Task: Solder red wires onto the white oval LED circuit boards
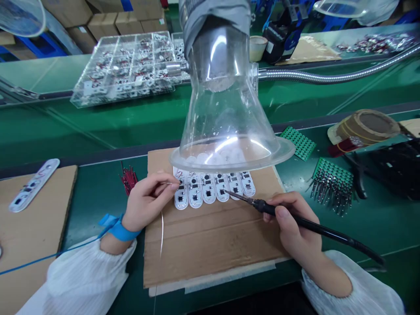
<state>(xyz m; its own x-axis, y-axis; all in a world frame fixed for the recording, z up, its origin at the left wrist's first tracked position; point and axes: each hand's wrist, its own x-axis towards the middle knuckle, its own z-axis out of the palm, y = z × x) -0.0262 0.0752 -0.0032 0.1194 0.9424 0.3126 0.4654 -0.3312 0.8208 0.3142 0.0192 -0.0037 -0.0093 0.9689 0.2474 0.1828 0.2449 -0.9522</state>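
A white panel of small oval circuit boards (213,189) lies on a cardboard sheet (210,245) under a clear funnel-shaped fume hood (226,109). My left hand (147,201) pinches a thin solder wire (162,227), whose end reaches the leftmost boards. A black soldering iron (295,221) is gripped like a pen in my right hand (292,223). Its tip touches a board near the middle of the panel. A blue wrist strap (120,228) with a blue cord circles my left wrist.
A bundle of red wires (128,179) lies left of the cardboard. Green perforated boards (299,142) and a pin-filled one (331,181) sit at right, beside tape rolls (364,127) and black pliers (359,175). A clear parts tray (127,65) stands behind. Another cardboard (29,227) holds a board strip (33,186).
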